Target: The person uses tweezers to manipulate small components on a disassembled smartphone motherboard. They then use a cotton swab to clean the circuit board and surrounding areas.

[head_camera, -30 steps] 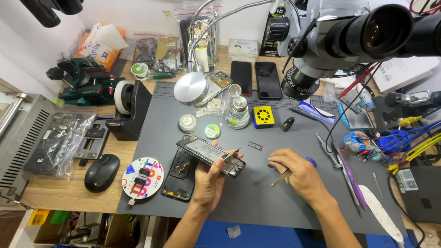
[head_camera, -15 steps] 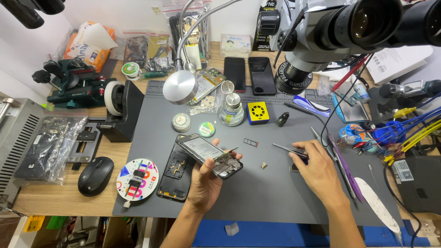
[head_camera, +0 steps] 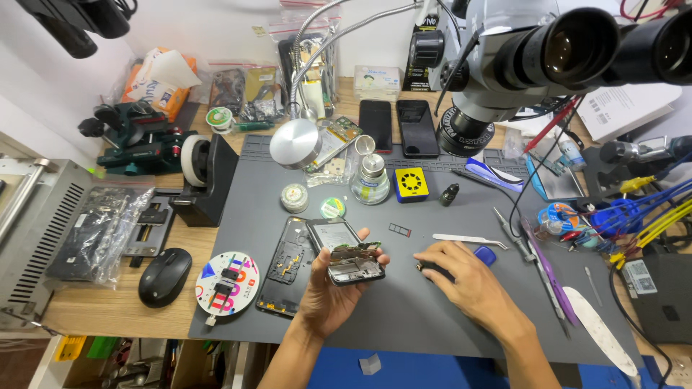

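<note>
Opened smartphone held over the grey mat while the other hand picks at a small part.

The left hand (head_camera: 328,292) grips an opened smartphone (head_camera: 346,253), back cover off and circuit board exposed, just above the grey work mat (head_camera: 404,317) on the surface. To the phone's right, the right hand (head_camera: 461,277) rests curled on the mat, its fingertips closing on a small dark part (head_camera: 427,268). Metal tweezers (head_camera: 468,239) lie just beyond that hand; a detached phone frame (head_camera: 285,266) lies left of the phone. The step looks like mid-disassembly; next, the tiny part needs a fine, steady pinch.
</note>
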